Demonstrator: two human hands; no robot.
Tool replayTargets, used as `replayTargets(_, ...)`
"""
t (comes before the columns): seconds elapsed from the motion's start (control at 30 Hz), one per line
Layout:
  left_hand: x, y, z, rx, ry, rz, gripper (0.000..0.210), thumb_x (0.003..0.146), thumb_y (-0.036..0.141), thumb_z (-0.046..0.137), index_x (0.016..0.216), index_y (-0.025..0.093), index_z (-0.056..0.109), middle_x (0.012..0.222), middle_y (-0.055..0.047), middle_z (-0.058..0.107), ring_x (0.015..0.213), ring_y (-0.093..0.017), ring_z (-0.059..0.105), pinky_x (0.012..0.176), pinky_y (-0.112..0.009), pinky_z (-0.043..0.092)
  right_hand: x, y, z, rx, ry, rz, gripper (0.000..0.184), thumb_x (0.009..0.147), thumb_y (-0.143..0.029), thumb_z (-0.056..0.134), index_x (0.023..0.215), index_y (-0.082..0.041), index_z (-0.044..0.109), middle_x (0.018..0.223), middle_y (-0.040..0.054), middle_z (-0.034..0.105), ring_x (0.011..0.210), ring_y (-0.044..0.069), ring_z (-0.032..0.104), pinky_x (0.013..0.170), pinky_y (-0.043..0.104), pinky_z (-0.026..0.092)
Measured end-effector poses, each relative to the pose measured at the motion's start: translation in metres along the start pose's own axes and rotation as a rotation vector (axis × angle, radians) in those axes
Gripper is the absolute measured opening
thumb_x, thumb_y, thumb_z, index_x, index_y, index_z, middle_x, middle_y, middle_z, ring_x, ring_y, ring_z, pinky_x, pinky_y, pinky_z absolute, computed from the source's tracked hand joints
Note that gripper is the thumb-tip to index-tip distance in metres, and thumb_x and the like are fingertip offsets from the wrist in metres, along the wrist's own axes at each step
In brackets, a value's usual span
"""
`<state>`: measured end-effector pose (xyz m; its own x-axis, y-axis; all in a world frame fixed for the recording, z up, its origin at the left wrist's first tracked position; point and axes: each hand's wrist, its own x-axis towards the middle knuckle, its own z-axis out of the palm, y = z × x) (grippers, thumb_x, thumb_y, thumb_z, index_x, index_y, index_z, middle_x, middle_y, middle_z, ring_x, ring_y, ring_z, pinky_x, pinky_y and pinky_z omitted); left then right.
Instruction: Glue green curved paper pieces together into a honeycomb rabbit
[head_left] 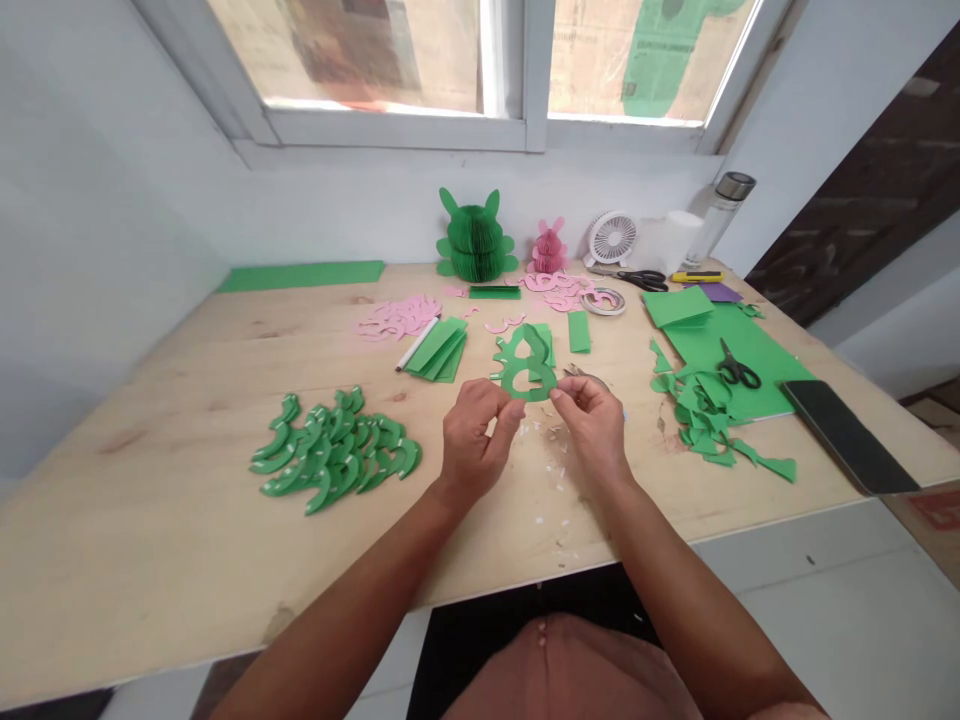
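Observation:
Between my two hands is a curved green paper cutout (546, 376) with rounded openings and small tabs on its left edge. My right hand (598, 420) pinches its lower right corner between thumb and fingers. At the lower left edge, my left hand (480, 438) is closed on the cutout, thumb against curled fingers. Just behind the right fingers lies a metal tool (586, 374), partly hidden. To the left of my hands is a heap of curved green paper pieces (334, 450) with white marks. Small white scraps (561, 472) are scattered below the hands.
Folded green cards (437, 350) and pink cutouts (399, 317) lie farther back. Black-handled scissors (739, 371), green offcuts (705, 415) and a phone (847, 435) are at right. A green paper figure (475, 243), a pink one (549, 248), a fan (612, 239) and a bottle (720, 220) stand by the wall.

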<state>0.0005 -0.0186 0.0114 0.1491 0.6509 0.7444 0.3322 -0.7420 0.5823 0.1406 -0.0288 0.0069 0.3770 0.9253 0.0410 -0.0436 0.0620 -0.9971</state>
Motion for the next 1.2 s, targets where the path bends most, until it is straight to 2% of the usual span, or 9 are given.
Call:
replayTargets(0.1,0.001,0.001,0.002,0.002,-0.014,0.068,0.007,0.078,0.012,0.057,0.077,0.019,0.057,0.065,0.0,0.057,0.064,-0.014,0.053,0.065,-0.03,0.044,0.0,-0.001,0.001,0.01,0.011,-0.012,0.017,0.065,-0.031,0.067,0.075,-0.018,0.061,0.066,-0.0021,0.057,0.06,0.012,0.05,0.058,0.026,0.04)
replayTargets(0.17,0.0,0.001,0.002,-0.028,-0.043,0.101,0.013,0.078,0.009,0.055,0.086,0.019,0.058,0.072,-0.002,0.06,0.069,-0.015,0.056,0.066,-0.03,0.045,0.0,-0.001,0.001,0.025,0.017,-0.016,0.018,0.065,-0.03,0.068,0.075,-0.018,0.061,0.066,-0.0022,0.057,0.061,0.012,0.05,0.059,0.026,0.041)
replayTargets(0.3,-0.002,0.003,0.001,-0.1,-0.129,0.026,0.014,0.083,0.011,0.047,0.09,0.018,0.058,0.067,-0.001,0.059,0.063,-0.013,0.055,0.06,-0.026,0.044,0.0,0.001,0.0,0.044,0.027,-0.017,0.019,0.066,-0.031,0.068,0.078,-0.018,0.061,0.067,-0.0022,0.057,0.062,0.012,0.051,0.06,0.026,0.041)
replayTargets(0.5,-0.003,0.005,0.003,-0.094,-0.385,-0.029,0.032,0.083,0.024,0.053,0.052,0.018,0.049,0.049,0.001,0.048,0.049,-0.011,0.045,0.052,-0.025,0.036,0.001,0.004,-0.001,0.056,0.045,-0.04,0.02,0.066,-0.033,0.068,0.077,-0.019,0.061,0.068,-0.0021,0.057,0.061,0.012,0.049,0.06,0.026,0.041)
replayTargets(0.6,-0.003,0.001,0.008,-0.07,-0.428,-0.187,0.017,0.078,0.023,0.058,0.061,0.018,0.059,0.056,0.0,0.057,0.053,-0.012,0.049,0.054,-0.025,0.038,0.001,0.001,0.0,0.078,0.057,-0.039,0.021,0.065,-0.034,0.069,0.076,-0.019,0.06,0.067,-0.0017,0.056,0.06,0.012,0.048,0.059,0.026,0.041)
replayTargets(0.7,-0.004,-0.007,0.011,-0.065,-0.41,-0.449,0.006,0.073,0.024,0.062,0.073,0.019,0.064,0.058,0.001,0.059,0.053,-0.012,0.051,0.053,-0.025,0.039,0.0,-0.003,0.001,0.124,0.06,-0.018,0.022,0.063,-0.034,0.07,0.075,-0.019,0.059,0.067,-0.0016,0.057,0.061,0.012,0.05,0.061,0.027,0.042)
replayTargets(0.87,0.001,-0.012,0.011,-0.554,-0.276,-0.777,0.042,0.062,0.027,0.073,0.101,0.018,0.06,0.079,-0.003,0.065,0.073,-0.017,0.061,0.057,-0.025,0.045,-0.003,-0.004,0.002,0.197,0.009,-0.001,0.017,0.064,-0.029,0.07,0.073,-0.019,0.06,0.068,-0.0024,0.058,0.065,0.012,0.053,0.064,0.026,0.042)
replayTargets(0.97,0.003,-0.01,0.01,-0.72,-0.193,-0.834,0.04,0.062,0.027,0.074,0.099,0.017,0.062,0.081,-0.004,0.065,0.075,-0.017,0.06,0.057,-0.024,0.045,-0.004,-0.003,0.002,0.188,-0.027,-0.001,0.015,0.065,-0.028,0.07,0.073,-0.019,0.06,0.067,-0.003,0.058,0.064,0.012,0.052,0.061,0.025,0.041)
replayTargets(1.2,0.004,-0.012,0.009,-0.757,-0.099,-0.835,0.02,0.065,0.025,0.071,0.08,0.014,0.063,0.059,0.0,0.059,0.052,-0.01,0.052,0.054,-0.025,0.043,-0.005,-0.003,0.003,0.128,-0.078,0.065,0.017,0.065,-0.03,0.068,0.075,-0.019,0.06,0.065,-0.0032,0.058,0.06,0.012,0.052,0.057,0.025,0.04)
